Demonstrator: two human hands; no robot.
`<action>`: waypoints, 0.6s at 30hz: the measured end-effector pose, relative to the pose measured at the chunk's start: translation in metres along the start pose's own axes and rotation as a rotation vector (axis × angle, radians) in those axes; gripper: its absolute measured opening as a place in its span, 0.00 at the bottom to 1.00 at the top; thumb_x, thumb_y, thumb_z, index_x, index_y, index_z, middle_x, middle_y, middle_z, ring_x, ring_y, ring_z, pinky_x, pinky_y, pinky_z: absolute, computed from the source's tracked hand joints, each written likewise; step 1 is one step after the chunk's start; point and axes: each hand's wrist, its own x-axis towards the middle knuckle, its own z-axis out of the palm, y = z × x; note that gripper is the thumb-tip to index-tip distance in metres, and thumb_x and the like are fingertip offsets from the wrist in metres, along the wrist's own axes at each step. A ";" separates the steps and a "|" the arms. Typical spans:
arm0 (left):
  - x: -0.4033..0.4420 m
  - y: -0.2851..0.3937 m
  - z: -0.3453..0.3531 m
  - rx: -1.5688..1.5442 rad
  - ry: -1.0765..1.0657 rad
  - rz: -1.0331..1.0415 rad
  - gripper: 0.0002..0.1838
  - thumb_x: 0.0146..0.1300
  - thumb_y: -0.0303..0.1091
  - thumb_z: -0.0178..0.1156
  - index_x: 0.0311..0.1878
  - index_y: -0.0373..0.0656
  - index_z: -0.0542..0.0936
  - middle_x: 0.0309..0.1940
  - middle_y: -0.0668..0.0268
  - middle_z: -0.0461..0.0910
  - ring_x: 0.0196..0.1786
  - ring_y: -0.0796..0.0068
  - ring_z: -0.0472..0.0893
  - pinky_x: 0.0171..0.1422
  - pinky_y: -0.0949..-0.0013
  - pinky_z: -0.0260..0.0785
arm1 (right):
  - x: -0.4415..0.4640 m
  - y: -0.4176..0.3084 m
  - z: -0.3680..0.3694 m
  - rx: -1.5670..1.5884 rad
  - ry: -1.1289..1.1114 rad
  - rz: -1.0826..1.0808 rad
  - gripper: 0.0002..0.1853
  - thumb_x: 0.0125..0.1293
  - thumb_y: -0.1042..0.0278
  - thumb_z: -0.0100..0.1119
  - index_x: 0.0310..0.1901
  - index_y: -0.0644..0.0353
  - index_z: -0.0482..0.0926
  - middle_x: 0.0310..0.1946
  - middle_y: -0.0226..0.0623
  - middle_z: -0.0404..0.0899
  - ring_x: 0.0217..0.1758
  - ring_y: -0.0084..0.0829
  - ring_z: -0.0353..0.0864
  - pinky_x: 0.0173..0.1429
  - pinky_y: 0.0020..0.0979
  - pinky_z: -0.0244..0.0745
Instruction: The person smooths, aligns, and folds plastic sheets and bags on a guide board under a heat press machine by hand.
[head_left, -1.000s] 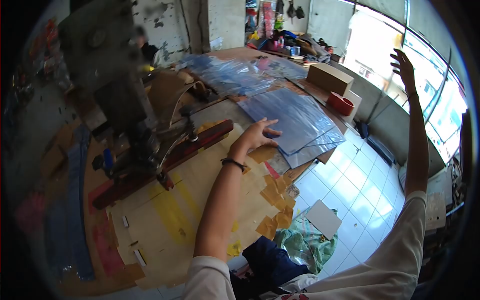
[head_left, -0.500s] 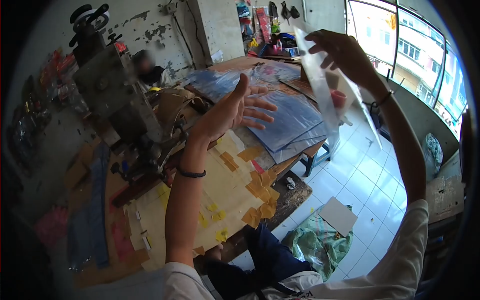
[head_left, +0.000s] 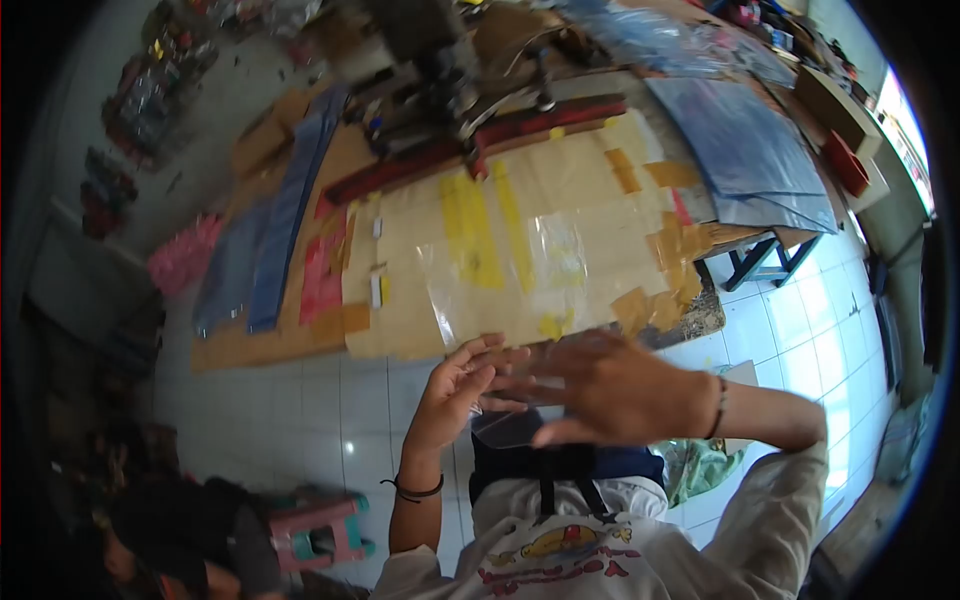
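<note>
My left hand (head_left: 450,400) is in front of the worktable's near edge, fingers curled and thumb against clear plastic sheet (head_left: 505,428); only its glints and a faint edge show below the fingers. Close beside it, my right hand (head_left: 615,390) is smeared by motion, with its fingers stretched toward the left hand and its thumb apart. Beyond both hands lies a tan board (head_left: 400,335) with yellow strips (head_left: 470,235) and brown tape patches (head_left: 650,300). Shiny clear film (head_left: 560,250) glints on the board.
A press (head_left: 430,60) with a red bar (head_left: 400,175) stands over the board's far edge. Stacked bluish plastic sheets (head_left: 740,140) lie at the right, folded blue plastic (head_left: 290,220) at the left. A pink and green stool (head_left: 320,530) and a person's dark clothing (head_left: 195,525) are at lower left.
My view has tipped down toward the board. My right hand has come down from the upper right, where it held up a clear plastic sheet. My left hand, spread before, is now curled near it.
</note>
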 end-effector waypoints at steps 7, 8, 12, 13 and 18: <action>-0.031 -0.029 -0.013 -0.139 0.216 0.148 0.23 0.78 0.35 0.53 0.68 0.32 0.67 0.63 0.42 0.77 0.57 0.41 0.84 0.50 0.43 0.86 | -0.081 0.038 -0.018 0.090 0.460 0.811 0.18 0.71 0.75 0.61 0.62 0.62 0.79 0.64 0.46 0.79 0.67 0.40 0.79 0.68 0.38 0.73; -0.031 -0.029 -0.015 -0.143 0.230 0.148 0.22 0.78 0.35 0.53 0.69 0.32 0.67 0.62 0.42 0.77 0.57 0.42 0.84 0.50 0.44 0.86 | -0.100 0.042 -0.007 0.187 0.506 0.881 0.18 0.73 0.74 0.59 0.63 0.62 0.78 0.63 0.44 0.80 0.66 0.36 0.79 0.67 0.36 0.73; -0.025 -0.031 -0.020 -0.136 0.273 0.136 0.22 0.78 0.34 0.54 0.69 0.33 0.67 0.60 0.42 0.79 0.56 0.44 0.85 0.48 0.48 0.87 | -0.136 0.038 0.056 0.630 0.528 0.976 0.29 0.78 0.64 0.57 0.74 0.64 0.63 0.59 0.46 0.81 0.58 0.30 0.82 0.61 0.30 0.76; -0.026 -0.032 -0.021 -0.125 0.279 0.127 0.22 0.78 0.34 0.54 0.69 0.33 0.68 0.59 0.42 0.80 0.56 0.45 0.85 0.48 0.49 0.87 | -0.135 0.033 0.070 0.764 0.592 0.931 0.31 0.77 0.61 0.60 0.74 0.68 0.61 0.48 0.45 0.85 0.47 0.27 0.84 0.53 0.27 0.78; -0.041 -0.035 -0.005 -0.203 0.295 0.150 0.29 0.75 0.27 0.58 0.75 0.34 0.60 0.56 0.41 0.81 0.54 0.51 0.87 0.52 0.53 0.86 | -0.118 0.015 0.083 0.864 0.746 1.058 0.16 0.79 0.61 0.57 0.56 0.66 0.75 0.27 0.30 0.81 0.16 0.11 0.66 0.19 0.18 0.58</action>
